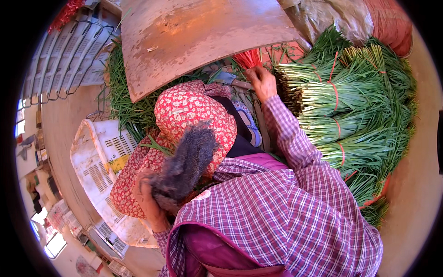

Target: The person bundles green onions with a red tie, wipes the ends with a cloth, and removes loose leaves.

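My right hand reaches forward, its fingers closed at the end of a bunch of thin red ties under the edge of a wooden board. Beside that hand lies a knife with a wooden handle. My left hand is low over my lap, against a dark grey fuzzy thing whose kind I cannot make out; it hides the fingers. A few loose green leaves rest on the red flowered cloth over my legs.
Bundles of garlic chives with red ties are stacked to my right. Loose green leaves lie in a heap at the left, near a white plastic basket. A light-coloured crate stands at the far left, and sacks at the far right.
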Motion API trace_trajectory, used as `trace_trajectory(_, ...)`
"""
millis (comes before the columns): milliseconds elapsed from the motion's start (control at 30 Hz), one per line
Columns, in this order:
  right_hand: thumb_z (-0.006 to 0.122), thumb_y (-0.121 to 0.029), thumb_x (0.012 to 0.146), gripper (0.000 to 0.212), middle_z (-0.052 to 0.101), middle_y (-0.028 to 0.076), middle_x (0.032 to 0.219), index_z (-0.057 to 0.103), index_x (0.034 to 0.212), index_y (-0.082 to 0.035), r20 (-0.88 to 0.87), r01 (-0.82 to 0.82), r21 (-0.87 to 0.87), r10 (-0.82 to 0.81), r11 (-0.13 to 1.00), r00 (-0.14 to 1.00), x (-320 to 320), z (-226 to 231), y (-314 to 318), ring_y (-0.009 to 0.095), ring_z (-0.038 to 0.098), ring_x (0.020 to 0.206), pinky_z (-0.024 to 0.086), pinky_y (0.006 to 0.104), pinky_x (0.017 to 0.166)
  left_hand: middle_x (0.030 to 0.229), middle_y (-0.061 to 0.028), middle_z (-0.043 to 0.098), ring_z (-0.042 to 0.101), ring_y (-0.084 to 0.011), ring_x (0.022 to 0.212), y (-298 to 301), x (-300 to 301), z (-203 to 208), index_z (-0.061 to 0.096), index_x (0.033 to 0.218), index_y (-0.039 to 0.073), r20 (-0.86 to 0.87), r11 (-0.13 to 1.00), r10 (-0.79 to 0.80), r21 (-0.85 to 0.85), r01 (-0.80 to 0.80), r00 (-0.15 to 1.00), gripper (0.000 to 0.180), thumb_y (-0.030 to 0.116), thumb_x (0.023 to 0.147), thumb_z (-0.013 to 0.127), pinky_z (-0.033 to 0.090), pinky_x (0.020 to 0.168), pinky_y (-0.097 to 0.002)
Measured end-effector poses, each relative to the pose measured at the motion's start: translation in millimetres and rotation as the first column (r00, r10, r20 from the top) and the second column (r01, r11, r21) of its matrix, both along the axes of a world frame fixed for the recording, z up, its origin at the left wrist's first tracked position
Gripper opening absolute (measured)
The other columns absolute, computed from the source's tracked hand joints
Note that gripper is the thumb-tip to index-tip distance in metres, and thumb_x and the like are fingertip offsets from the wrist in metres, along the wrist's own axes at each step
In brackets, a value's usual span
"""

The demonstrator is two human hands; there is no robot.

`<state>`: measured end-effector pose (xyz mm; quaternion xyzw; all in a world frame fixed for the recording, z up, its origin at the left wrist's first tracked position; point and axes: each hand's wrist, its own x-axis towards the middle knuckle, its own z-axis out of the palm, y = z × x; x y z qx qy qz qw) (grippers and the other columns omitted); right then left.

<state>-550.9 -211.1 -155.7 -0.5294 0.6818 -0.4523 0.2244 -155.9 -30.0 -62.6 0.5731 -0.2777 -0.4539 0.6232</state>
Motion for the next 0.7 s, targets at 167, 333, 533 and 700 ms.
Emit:
trace_trajectory(167, 0.061, -0.032, 0.086, 0.037, 0.069, 0.015, 0.096, 0.060, 0.113, -0.007, -0.113, 0.195, -0.047, -0.199, 0.980, 0.973, -73, -104, -109, 0.030, 0.068, 0.089, 0.052, 0.0394, 0.078, 0.121, -0.0138, 0.054, 0.050, -0.0262, 0.115, -25, -60, 44, 0.067, 0.107, 0.003, 0.579, 0.683, -0.665, 0.214, 0.699, 0.473, 0.034, 0.018, 0.077, 0.072, 0.039, 0.099, -0.0377)
trace_trajectory(333, 0.061, -0.024, 0.087, 0.027, 0.070, 0.011, 0.099, 0.063, 0.112, -0.016, -0.357, 0.453, 0.371, -0.326, 0.811, 0.876, -96, -136, -158, 0.030, 0.067, 0.096, 0.054, 0.0436, 0.072, 0.124, -0.0149, 0.052, 0.048, -0.0299, 0.118, -33, -55, 30, 0.066, 0.114, 0.006, 0.470, 0.410, -0.854, 0.350, 0.843, 0.220, 0.040, 0.022, 0.079, 0.071, 0.037, 0.102, -0.0393)
trace_trajectory(533, 0.063, -0.025, 0.087, 0.027, 0.070, 0.008, 0.098, 0.063, 0.112, -0.016, -0.366, 0.501, 0.447, -0.360, 0.741, 0.858, -85, -156, -177, 0.027, 0.067, 0.093, 0.053, 0.0399, 0.065, 0.129, -0.0177, 0.051, 0.046, -0.0327, 0.122, -40, -50, 50, 0.066, 0.118, 0.008, 0.342, 0.428, -0.889, 0.387, 0.817, 0.304, 0.044, 0.038, 0.085, 0.062, 0.034, 0.104, -0.0412)
trace_trajectory(700, 0.064, -0.026, 0.087, 0.027, 0.069, 0.006, 0.097, 0.063, 0.112, -0.017, -0.073, 0.471, 0.351, -0.478, 0.809, 0.875, -94, -150, -171, 0.025, 0.067, 0.089, 0.052, 0.0367, 0.060, 0.117, -0.0152, 0.058, 0.053, -0.0292, 0.113, -39, -65, 64, 0.072, 0.105, 0.011, 0.665, 0.683, -0.655, 0.318, 0.658, 0.358, 0.023, 0.022, 0.084, 0.071, 0.042, 0.097, -0.0384)
